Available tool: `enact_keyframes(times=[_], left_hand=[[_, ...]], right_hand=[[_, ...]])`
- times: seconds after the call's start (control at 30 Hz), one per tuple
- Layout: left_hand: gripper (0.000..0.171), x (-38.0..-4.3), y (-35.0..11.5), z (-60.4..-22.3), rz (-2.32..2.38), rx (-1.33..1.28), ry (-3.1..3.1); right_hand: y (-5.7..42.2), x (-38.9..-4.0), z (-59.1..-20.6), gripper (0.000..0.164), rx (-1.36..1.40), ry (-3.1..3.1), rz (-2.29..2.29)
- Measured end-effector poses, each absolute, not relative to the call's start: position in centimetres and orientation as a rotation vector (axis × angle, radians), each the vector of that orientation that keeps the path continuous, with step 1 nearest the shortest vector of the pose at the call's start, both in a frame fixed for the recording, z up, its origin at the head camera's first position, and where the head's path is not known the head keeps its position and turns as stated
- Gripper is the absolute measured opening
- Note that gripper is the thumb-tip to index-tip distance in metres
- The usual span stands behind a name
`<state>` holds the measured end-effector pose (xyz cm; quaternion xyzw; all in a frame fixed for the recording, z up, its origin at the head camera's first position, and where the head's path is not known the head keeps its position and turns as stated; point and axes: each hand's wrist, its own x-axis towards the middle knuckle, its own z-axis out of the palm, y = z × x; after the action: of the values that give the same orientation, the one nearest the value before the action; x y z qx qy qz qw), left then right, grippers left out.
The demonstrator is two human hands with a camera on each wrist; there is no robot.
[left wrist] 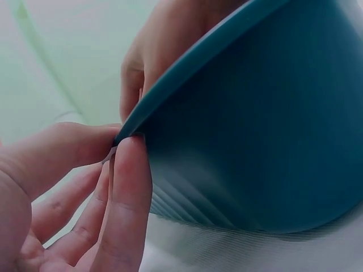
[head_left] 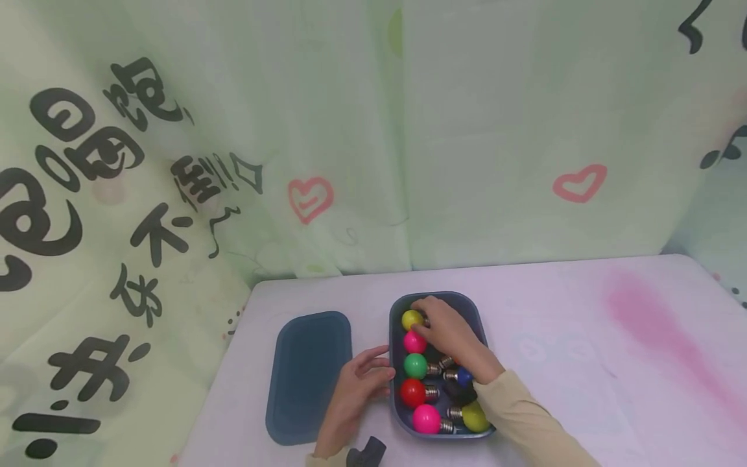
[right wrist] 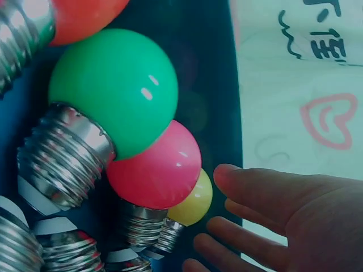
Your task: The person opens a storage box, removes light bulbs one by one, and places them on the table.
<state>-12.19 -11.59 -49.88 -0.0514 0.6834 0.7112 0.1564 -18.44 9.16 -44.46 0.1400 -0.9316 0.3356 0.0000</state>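
Note:
A dark blue bin (head_left: 399, 415) holds several coloured light bulbs with metal screw bases. My left hand (head_left: 363, 383) is at its left side, thumb and a finger pinching the rim (left wrist: 187, 59) in the left wrist view. Over the far end of the bin reaches my right hand (head_left: 446, 327), its fingers extended around the yellow bulb (head_left: 412, 319) without gripping it. In the right wrist view the thumb stands just beside that yellow bulb (right wrist: 195, 201). Nearer lie a pink bulb (head_left: 415, 342), a green bulb (head_left: 415, 366) and a red bulb (head_left: 413, 392).
Left of the bin lies a flat blue lid or shallow tray (head_left: 309, 376). Another pink bulb (head_left: 426, 419), a yellow-green bulb (head_left: 475, 417) and a blue bulb (head_left: 464, 376) sit in the bin's near half. A patterned curtain (head_left: 478, 143) hangs behind the pale table (head_left: 560, 311).

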Motion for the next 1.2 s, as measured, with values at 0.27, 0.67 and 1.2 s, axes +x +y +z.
enact_keyframes(times=[0.27,0.67,1.2], left_hand=[[0.050,-12.2,-11.3,-49.8,2.042,-0.143,1.951],[0.051,-12.2,-11.5,-49.8,2.040,-0.162,1.946],[0.047,-12.2,-11.6,-49.8,2.058,-0.161,1.913]], right_hand=[[8.8,-19.3,-44.8,0.037,0.434,-2.955,0.919],[8.6,-20.3,-45.5,0.030,0.458,-2.967,0.867],[8.9,-20.5,-45.4,0.032,0.442,-3.002,1.025]])
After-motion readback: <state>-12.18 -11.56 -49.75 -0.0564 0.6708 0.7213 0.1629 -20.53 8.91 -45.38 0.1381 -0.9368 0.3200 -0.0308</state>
